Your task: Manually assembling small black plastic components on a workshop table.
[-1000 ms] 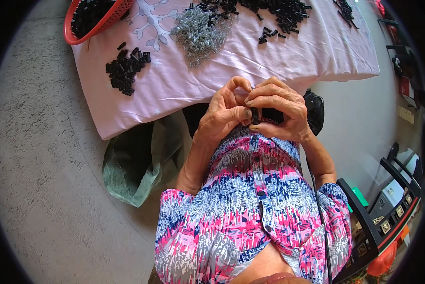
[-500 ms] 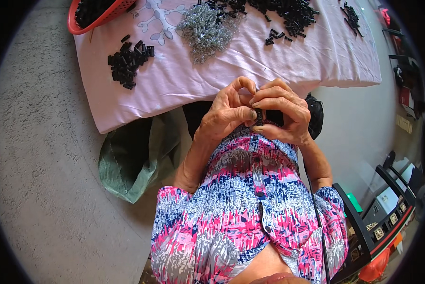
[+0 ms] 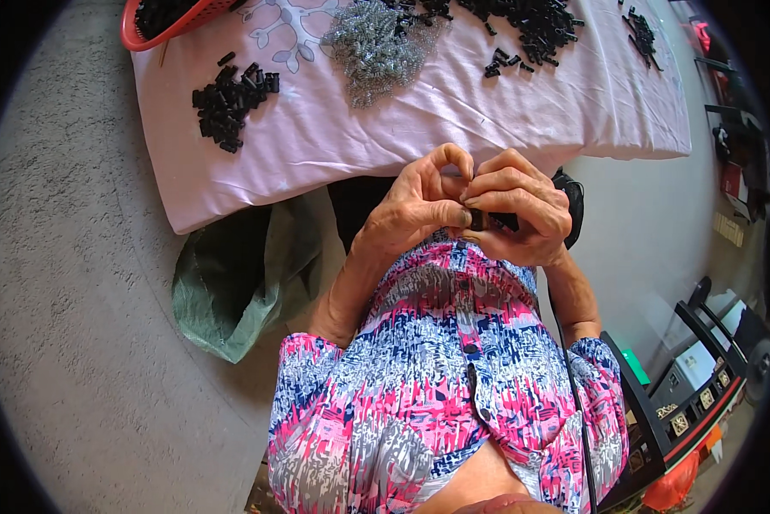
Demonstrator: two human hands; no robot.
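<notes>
red basket (image 3: pixel 192 20), one, holds black pieces (image 3: pixel 156 13); one green sack (image 3: pixel 198 300) gapes below the pink-clothed surface (image 3: pixel 333 146), its contents unclear. then come one small black heap (image 3: pixel 224 107) and one silvery heap (image 3: pixel 376 51). just off the near edge, the left hand (image 3: pixel 419 208) has its thumb against one black part (image 3: pixel 477 220), its grip hidden; the right hand (image 3: pixel 526 208) clamps fingers on it. that edge runs on rightward, below one larger black heap (image 3: pixel 535 30).

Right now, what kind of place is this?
It looks like a small hand-work spot, maybe in someone's home, though I can't be sure. The pink-covered table holds piles of small black parts and a heap of shiny silvery pieces, with a red basket nearby.
</notes>
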